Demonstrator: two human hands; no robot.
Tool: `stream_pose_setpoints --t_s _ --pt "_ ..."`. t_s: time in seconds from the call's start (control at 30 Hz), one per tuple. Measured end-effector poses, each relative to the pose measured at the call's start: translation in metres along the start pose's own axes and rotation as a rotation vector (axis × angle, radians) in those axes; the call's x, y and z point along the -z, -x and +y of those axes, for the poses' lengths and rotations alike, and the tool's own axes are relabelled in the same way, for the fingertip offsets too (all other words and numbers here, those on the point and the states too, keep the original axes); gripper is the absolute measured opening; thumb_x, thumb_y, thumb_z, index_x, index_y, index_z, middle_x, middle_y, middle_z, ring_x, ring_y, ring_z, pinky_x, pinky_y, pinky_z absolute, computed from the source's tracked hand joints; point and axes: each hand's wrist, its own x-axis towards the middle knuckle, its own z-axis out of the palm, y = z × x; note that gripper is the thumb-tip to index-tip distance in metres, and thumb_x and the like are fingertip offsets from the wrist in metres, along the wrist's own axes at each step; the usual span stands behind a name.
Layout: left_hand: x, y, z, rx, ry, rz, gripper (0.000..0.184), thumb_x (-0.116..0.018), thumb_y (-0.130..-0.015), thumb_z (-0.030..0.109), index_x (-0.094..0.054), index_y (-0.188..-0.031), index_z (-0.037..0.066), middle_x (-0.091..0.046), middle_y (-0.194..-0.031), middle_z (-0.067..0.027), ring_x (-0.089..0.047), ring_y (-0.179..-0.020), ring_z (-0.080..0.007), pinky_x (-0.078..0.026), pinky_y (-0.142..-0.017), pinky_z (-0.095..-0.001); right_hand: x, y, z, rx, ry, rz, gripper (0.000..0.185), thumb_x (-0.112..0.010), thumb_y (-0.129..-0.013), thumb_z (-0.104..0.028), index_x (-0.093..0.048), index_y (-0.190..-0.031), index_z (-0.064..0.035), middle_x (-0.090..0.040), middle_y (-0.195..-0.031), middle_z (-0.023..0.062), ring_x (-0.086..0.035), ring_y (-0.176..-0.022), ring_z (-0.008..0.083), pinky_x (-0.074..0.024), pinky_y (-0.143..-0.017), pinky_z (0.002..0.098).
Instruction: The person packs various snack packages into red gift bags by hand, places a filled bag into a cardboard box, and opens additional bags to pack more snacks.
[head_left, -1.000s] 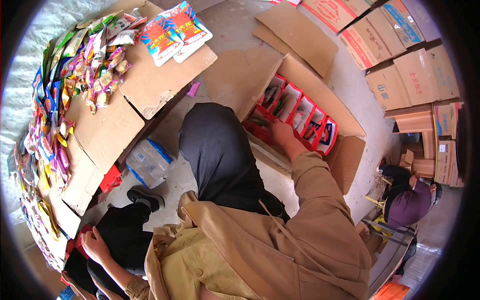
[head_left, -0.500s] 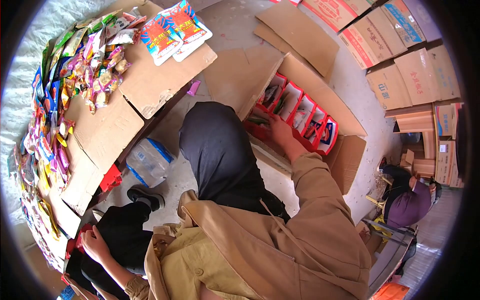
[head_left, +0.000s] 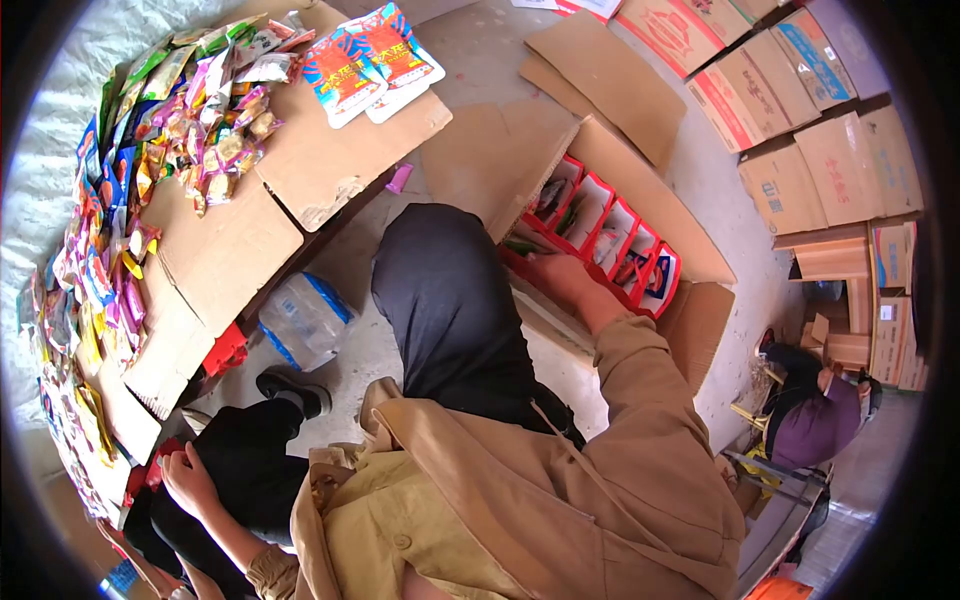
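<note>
My right hand (head_left: 562, 280) is inside an open cardboard box (head_left: 700, 325), its fingers bent over the near edge of a red paper box (head_left: 528, 262); the fingertips are partly hidden. Beyond it stand several red boxes (head_left: 588, 205) with white insides, holding small packaged snacks. Down at the left, my left hand (head_left: 190, 485) is closed beside my leg, against a red thing (head_left: 163, 462) at the table's edge. What that red thing is cannot be made out.
Piles of wrapped snacks (head_left: 140, 180) and two bright printed packs (head_left: 372, 65) lie on the cardboard-covered table (head_left: 230, 250). A clear plastic bag with blue edges (head_left: 305, 320) is on the floor. Stacked cartons (head_left: 790, 180) stand at right, near another person (head_left: 815, 420).
My right hand has drawn slightly toward me, to the near side of the red boxes. My left hand stays by the red thing. The view has shifted a little.
</note>
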Motion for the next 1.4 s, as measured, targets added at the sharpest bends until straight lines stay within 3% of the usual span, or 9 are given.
stream_pose_setpoints --t_s 0.1,0.2,0.4,0.5,0.6,0.9,1.03,1.17,1.4 --pt "0.005 0.002 0.004 0.024 0.006 -0.005 0.045 -0.066 -0.101 0.032 -0.057 -0.074 -0.002 -0.057 -0.079 -0.0191 -0.058 -0.083 -0.0408 -0.045 -0.079 -0.0535 -0.012 0.002 -0.01 -0.009 -0.256 0.079 0.042 -0.06 -0.102 -0.031 -0.064 -0.142 -0.0222 -0.067 -0.133 0.0155 -0.068 -0.114 0.036 -0.0566 -0.09 0.0457" --pt "0.008 0.005 0.006 0.055 0.008 -0.022 0.045 -0.066 -0.101 0.032 -0.057 -0.073 -0.002 -0.057 -0.08 -0.0199 -0.058 -0.083 -0.0412 -0.046 -0.08 -0.0533 -0.013 0.002 -0.008 0.115 0.034 0.083 0.042 -0.053 -0.107 -0.033 -0.06 -0.146 -0.0211 -0.064 -0.14 0.0176 -0.066 -0.122 0.0347 -0.0541 -0.097 0.0442" --pt "-0.002 0.011 -0.008 0.036 -0.01 0.016 0.039 -0.068 -0.099 0.028 -0.058 -0.074 0.0 -0.057 -0.08 -0.0159 -0.058 -0.082 -0.0379 -0.046 -0.08 -0.0517 0.059 0.018 -0.059 -0.119 -0.278 0.101 0.039 -0.056 -0.104 -0.041 -0.065 -0.14 -0.0297 -0.067 -0.126 0.0183 -0.067 -0.115 0.0397 -0.0543 -0.096 0.0482" --pt "0.0 0.012 -0.004 0.074 -0.009 -0.006 0.039 -0.068 -0.098 0.028 -0.058 -0.074 0.0 -0.058 -0.08 -0.016 -0.058 -0.082 -0.0378 -0.046 -0.08 -0.0516 0.054 0.02 -0.054 -0.067 -0.435 0.196 0.036 -0.06 -0.101 -0.039 -0.071 -0.134 -0.0271 -0.068 -0.122 0.0177 -0.067 -0.113 0.0395 -0.055 -0.095 0.0472" --pt "0.003 0.013 0.0 0.092 -0.007 0.016 0.037 -0.069 -0.098 0.027 -0.059 -0.074 0.0 -0.057 -0.079 -0.0155 -0.058 -0.082 -0.0377 -0.047 -0.08 -0.0512 0.038 0.02 -0.02 0.087 -0.182 0.284 0.035 -0.07 -0.098 -0.028 -0.073 -0.13 -0.016 -0.066 -0.137 0.017 -0.068 -0.111 0.0353 -0.0549 -0.094 0.0438" --pt "0.003 0.013 0.002 0.109 0.017 0.023 0.035 -0.071 -0.095 0.026 -0.059 -0.074 0.0 -0.058 -0.082 -0.0155 -0.059 -0.086 -0.0376 -0.049 -0.082 -0.0501 0.094 0.025 -0.024 0.065 -0.345 0.709 0.018 -0.069 -0.097 -0.014 -0.074 -0.112 -0.004 -0.073 -0.108 0.0151 -0.071 -0.097 0.0346 -0.0568 -0.082 0.0405" --pt "0.01 0.012 0.008 0.132 0.053 0.001 0.033 -0.072 -0.094 0.024 -0.06 -0.074 0.0 -0.057 -0.08 -0.0152 -0.059 -0.084 -0.0379 -0.048 -0.08 -0.0502 0.143 0.024 -0.094 0.222 -0.498 0.811 0.015 -0.07 -0.097 -0.009 -0.073 -0.109 0.0004 -0.072 -0.103 0.0115 -0.071 -0.088 0.0223 -0.0558 -0.074 0.0314" --pt "0.003 0.013 0.006 0.134 0.065 0.026 0.032 -0.072 -0.093 0.024 -0.061 -0.075 0.0 -0.058 -0.082 -0.0153 -0.059 -0.084 -0.0378 -0.048 -0.08 -0.0498 0.166 0.016 -0.161 0.491 -0.369 0.791 0.024 -0.078 -0.086 -0.014 -0.074 -0.107 -0.0035 -0.071 -0.109 0.012 -0.068 -0.097 0.0325 -0.0554 -0.088 0.0429" --pt "-0.004 0.003 0.014 0.109 0.178 0.074 0.03 -0.075 -0.091 0.024 -0.062 -0.075 0.001 -0.059 -0.082 -0.016 -0.06 -0.085 -0.0396 -0.049 -0.08 -0.0501 0.16 0.007 -0.209 0.589 -0.146 0.754 0.029 -0.077 -0.087 -0.028 -0.076 -0.109 -0.009 -0.068 -0.125 0.0073 -0.057 -0.116 0.0334 -0.0455 -0.105 0.0482"
